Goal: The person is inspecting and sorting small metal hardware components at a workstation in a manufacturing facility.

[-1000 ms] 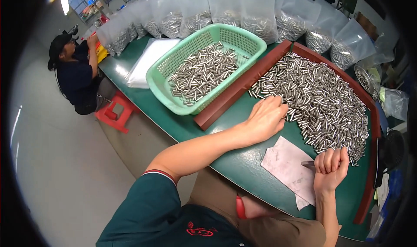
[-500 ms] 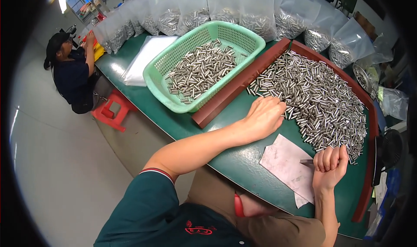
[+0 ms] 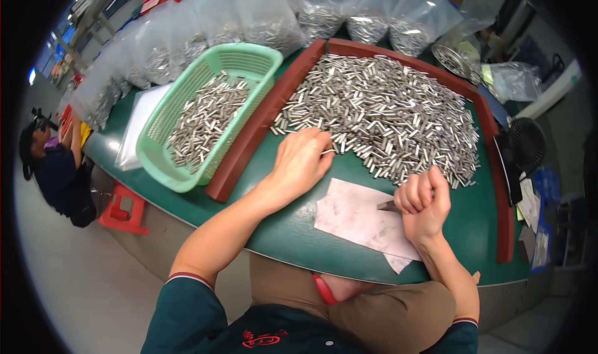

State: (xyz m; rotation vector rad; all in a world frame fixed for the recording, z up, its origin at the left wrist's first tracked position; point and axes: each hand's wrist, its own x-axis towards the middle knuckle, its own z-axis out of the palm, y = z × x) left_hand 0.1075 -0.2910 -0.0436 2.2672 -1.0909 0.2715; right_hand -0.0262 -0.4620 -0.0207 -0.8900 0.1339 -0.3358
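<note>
A wide heap of short silvery metal pins (image 3: 386,111) is spread over the green table. My left hand (image 3: 302,164) is at the near edge of the heap, palm down, its fingers curled and closed; a single pin shows at its fingertips. To the right, my right hand (image 3: 423,201) is closed around a dark, flat metal tool (image 3: 387,206); most of the tool is hidden in the fist, so its kind cannot be told. Beneath the tool's end lies a smudged whitish sheet (image 3: 352,214) on the table, partly covered by my right hand and wrist.
Reddish-brown bars (image 3: 268,120) border the heap on the left, back and right. Left of them stands a pale green basket (image 3: 149,139) holding more pins. Clear bags (image 3: 268,20) of pins line the back. A black fan (image 3: 526,143) is at right. Another person (image 3: 59,173) works far left.
The view has turned to the right, so the table and its things appear further left. Both hands keep nearly the same places by the heap and the same closed shape.
</note>
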